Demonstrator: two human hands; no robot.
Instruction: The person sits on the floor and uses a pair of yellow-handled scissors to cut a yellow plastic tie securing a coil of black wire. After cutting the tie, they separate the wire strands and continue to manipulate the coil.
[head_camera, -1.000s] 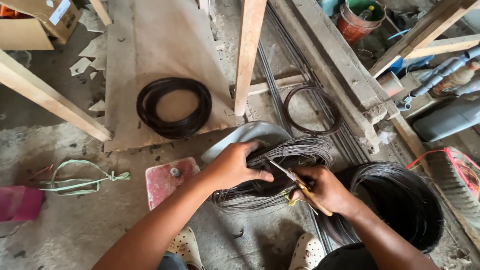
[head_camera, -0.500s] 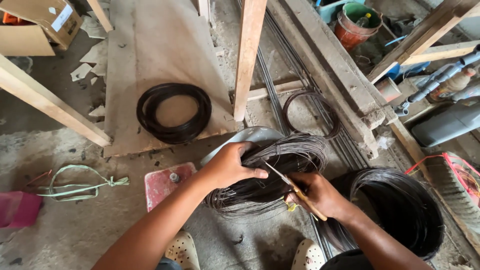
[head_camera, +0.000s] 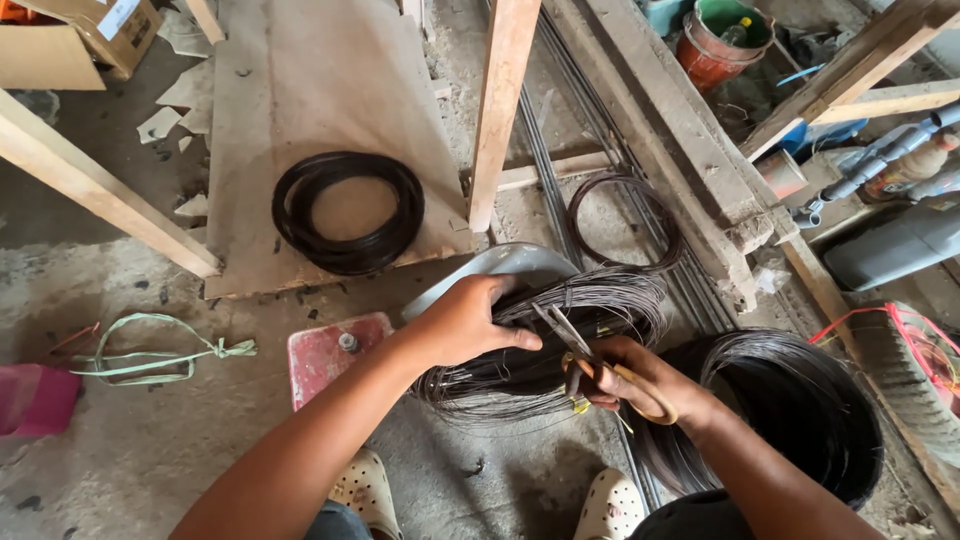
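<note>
Here, near the middle of the frame, my left hand (head_camera: 462, 322) squeezes the top of the thin wire bundle (head_camera: 540, 345) so it stays still on the floor, while my right hand (head_camera: 640, 385) grips the yellow-handled scissors (head_camera: 590, 362), blades pointing into the wires.

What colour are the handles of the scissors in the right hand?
Yellow handles, seen in the head view.

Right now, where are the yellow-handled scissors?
In the head view, right of centre: the scissors are in the right hand, blades angled up-left over the grey wire coil that the left hand holds.
</note>
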